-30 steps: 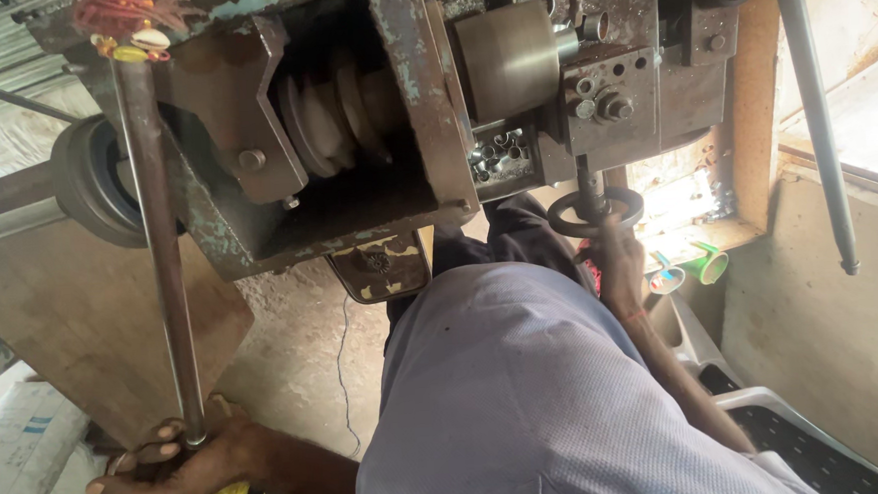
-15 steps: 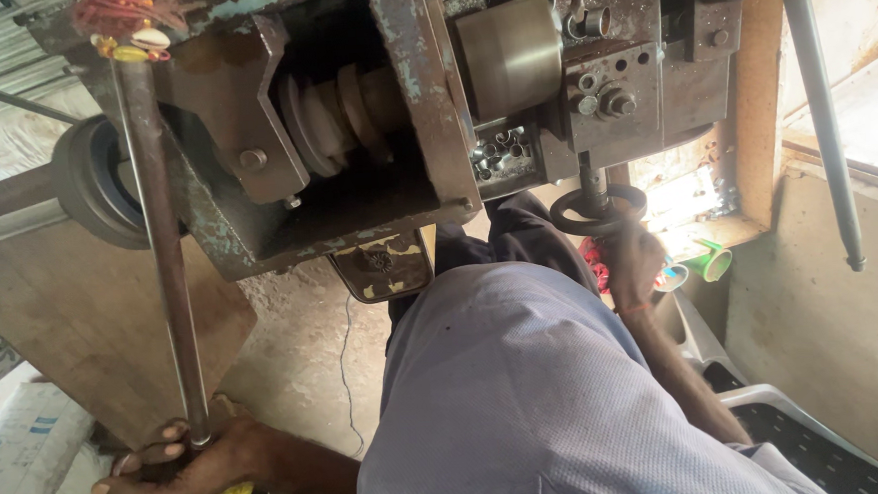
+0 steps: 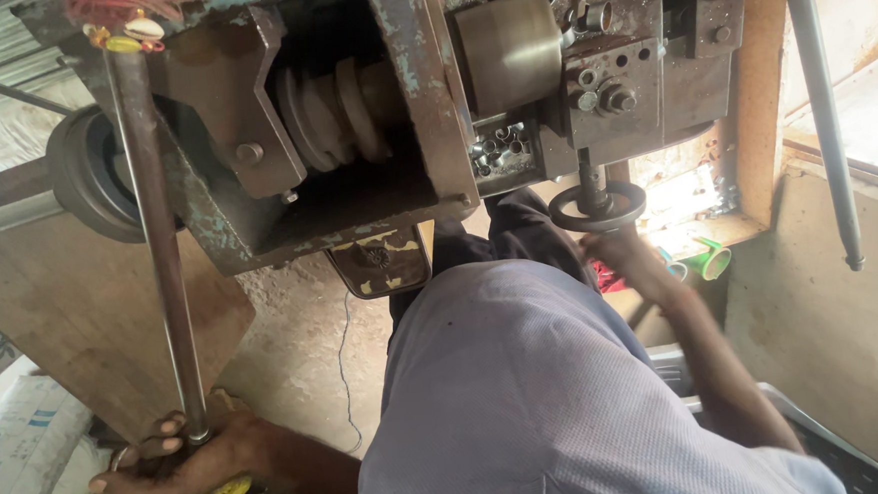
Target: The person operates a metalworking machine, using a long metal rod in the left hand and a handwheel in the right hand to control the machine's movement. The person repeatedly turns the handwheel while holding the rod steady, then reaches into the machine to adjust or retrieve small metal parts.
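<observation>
while gripping: left hand, lever rod

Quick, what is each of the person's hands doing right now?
Left hand: closed around the lower end of the long metal rod.
Right hand: just under the small handwheel; grip cannot be told.

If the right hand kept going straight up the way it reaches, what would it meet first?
Most likely the small round handwheel: the right hand sits just under its rim, though depth is hard to judge.

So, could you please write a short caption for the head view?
Left hand grips the long metal rod of an old lathe-like machine; right hand sits just under its small handwheel.
</observation>
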